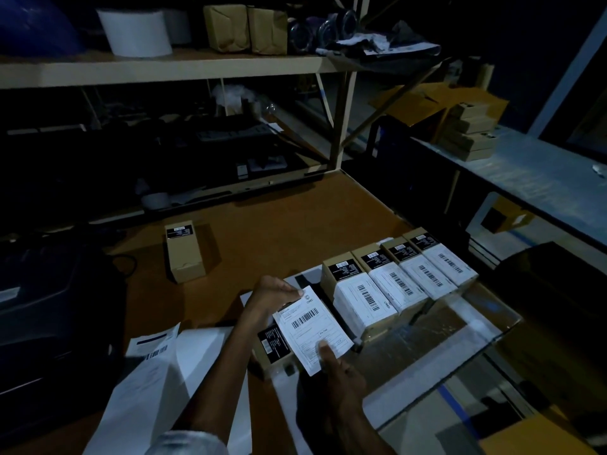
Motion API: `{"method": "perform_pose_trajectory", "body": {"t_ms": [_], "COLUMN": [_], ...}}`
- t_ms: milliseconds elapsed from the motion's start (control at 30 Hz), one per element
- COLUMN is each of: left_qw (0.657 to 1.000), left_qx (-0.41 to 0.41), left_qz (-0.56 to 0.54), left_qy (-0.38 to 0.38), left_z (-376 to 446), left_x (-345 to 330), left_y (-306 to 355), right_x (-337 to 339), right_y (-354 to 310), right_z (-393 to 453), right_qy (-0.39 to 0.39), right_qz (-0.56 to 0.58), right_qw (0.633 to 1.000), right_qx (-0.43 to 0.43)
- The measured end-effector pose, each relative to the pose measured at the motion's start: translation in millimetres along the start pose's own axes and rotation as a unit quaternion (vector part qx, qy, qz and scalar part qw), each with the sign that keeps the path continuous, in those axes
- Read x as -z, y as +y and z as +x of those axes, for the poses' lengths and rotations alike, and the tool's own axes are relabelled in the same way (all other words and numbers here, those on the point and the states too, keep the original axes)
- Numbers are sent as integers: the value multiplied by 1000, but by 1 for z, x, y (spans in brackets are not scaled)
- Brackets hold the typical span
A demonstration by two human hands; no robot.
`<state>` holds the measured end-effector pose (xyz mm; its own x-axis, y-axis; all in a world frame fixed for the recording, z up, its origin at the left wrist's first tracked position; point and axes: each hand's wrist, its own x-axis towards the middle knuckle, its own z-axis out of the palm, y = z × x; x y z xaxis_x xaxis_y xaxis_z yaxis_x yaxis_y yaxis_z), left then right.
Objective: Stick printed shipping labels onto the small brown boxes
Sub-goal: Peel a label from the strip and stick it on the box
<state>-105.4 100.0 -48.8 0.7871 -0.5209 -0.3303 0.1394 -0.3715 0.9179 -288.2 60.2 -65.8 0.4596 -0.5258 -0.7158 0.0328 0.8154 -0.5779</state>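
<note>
1. Left forearm enters from the bottom edge, runs up and to the right, sleeve bunched near the elbow.
2. Left hand is raised, wrist bent, fingers curled; thumb and fingertips pinch the far top corner of a shipping label.
3. Right forearm comes in from bottom right, angled up and left, mostly in shadow.
4. Right hand sits lower and nearer the body than the left; its thumb lies flat on the label's near edge, other fingers hidden underneath.
5. Both hands hold the same label, at opposite ends.
</note>
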Motion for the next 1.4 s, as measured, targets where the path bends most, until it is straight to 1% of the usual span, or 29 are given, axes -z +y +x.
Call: {"method": "perform_pose_trajectory", "body": {"t_ms": [33, 100, 133, 167, 233, 300, 467, 700, 867, 1067, 1133, 1200, 1400], "left_qw": [1000, 1000, 1000, 1000, 1000, 1000, 999, 999, 999, 998, 997, 997, 998], "left_qx": [-1, -6, -9, -12, -17, -21, -26, -34, -35, -56, -62, -66, -54], "left_qz": [-1, -1, -1, 0, 5, 13, 25, 15, 21, 29, 32, 34, 26], "left_qy": [-2, -5, -6, -7, -4, -4, -14, -10, -9, -9, -11, -9, -4], "left_z": [-1, -2, -2, -2, -1, 0, 5, 6, 8, 9, 8, 8, 7], "left_x": [0, -1, -1, -2, -3, -3, -1, -2, -4, -4, -4, -4, -6], "left_y": [2, 3, 4, 4, 5, 4, -3, -7, -8, -10, -10, -10, -13], "right_x": [4, 2, -1, -5, -1, 1, 0, -2, 0, 0, 1, 1, 4], "right_y": [13, 8, 14, 17, 13, 13, 11, 10, 6, 9, 8, 7, 1], "right_z": [-9, -11, -19, -22, -14, -10, -20, -22, -22, -24, -23, -24, -27], "right_qy": [10, -18, -19, -7, -19, -16, -5, -5, 3, -5, 8, -2, -8], "right_qz": [17, -1, -2, 11, 43, 55, 35, 38, 34, 33, 29, 31, 2], "right_qw": [1000, 998, 999, 998, 996, 997, 998, 999, 998, 998, 998, 998, 999], "right_qx": [5, 59, 49, 58, 71, 60, 44, 38, 51, 52, 55, 50, 53]}}
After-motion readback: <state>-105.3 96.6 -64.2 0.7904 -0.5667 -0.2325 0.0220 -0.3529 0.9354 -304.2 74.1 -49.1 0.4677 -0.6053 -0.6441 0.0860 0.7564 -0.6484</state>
